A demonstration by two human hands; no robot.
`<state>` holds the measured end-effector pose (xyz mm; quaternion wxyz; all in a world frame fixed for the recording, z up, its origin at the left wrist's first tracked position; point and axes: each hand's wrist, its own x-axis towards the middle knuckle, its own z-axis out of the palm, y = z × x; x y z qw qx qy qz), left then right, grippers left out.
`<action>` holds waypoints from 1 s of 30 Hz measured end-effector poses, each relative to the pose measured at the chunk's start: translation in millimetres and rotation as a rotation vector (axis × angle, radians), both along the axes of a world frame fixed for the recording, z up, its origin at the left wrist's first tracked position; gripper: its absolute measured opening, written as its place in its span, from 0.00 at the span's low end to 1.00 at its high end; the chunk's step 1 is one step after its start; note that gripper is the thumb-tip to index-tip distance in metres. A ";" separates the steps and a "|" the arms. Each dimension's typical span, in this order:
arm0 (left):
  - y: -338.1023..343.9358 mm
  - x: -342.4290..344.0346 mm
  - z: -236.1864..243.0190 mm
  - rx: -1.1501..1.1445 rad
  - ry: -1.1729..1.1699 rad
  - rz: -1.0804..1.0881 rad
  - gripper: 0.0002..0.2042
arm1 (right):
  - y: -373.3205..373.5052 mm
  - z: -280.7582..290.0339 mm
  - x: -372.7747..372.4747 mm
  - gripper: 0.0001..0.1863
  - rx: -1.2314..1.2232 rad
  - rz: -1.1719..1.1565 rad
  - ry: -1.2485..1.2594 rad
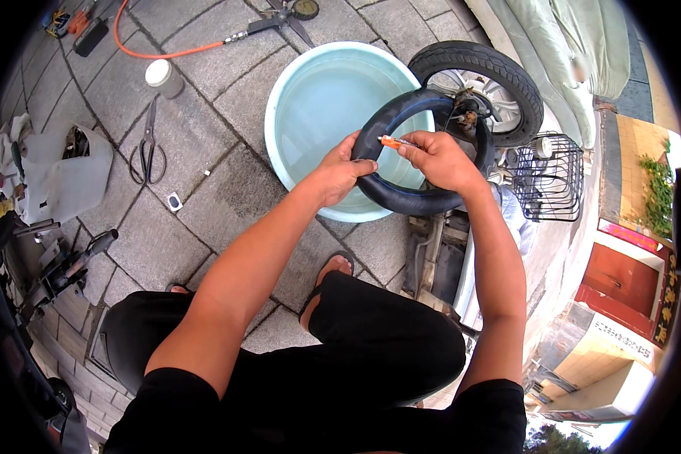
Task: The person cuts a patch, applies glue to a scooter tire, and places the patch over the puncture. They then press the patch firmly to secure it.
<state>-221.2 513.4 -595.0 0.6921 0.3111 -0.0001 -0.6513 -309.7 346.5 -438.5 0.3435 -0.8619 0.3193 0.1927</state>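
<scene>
My left hand (340, 172) is closed around the left side of a black, inflated inner tube (407, 198), its thumb pressed on the rubber. Between the thumb and fingers of my right hand (440, 160) is a small orange tube (390, 141). Its pale tip points left, close to the rubber by my left fingers; whether the two touch I cannot tell. The ring is held over the right rim of a light blue basin (274, 113) with water in it. Behind the ring's far right part stands a spoked wheel with a black tyre (526, 87).
Scissors (150, 147) and a white lidded jar (164, 79) are on the paving at left. A white container (72, 178) stands farther left. An orange air hose (147, 55) runs to a gauge (304, 9) beyond the basin. A black wire basket (552, 178) lies at right.
</scene>
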 end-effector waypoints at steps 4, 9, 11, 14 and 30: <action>-0.3 -1.6 0.3 -0.019 0.012 0.008 0.40 | -3.5 -0.6 -1.7 0.17 -0.002 0.009 0.016; 0.0 0.9 3.2 0.003 0.001 0.008 0.41 | -4.0 -2.8 -3.5 0.17 0.054 -0.063 0.037; -0.3 1.2 0.9 -0.002 -0.005 0.022 0.40 | -6.0 -3.6 -3.0 0.17 0.052 -0.070 0.019; 0.8 5.1 7.2 0.003 -0.010 0.058 0.39 | -11.5 -3.1 -2.3 0.18 0.056 -0.124 -0.066; -5.9 24.9 5.8 -0.030 -0.129 0.056 0.37 | -2.2 -16.5 0.4 0.17 0.162 -0.269 -0.209</action>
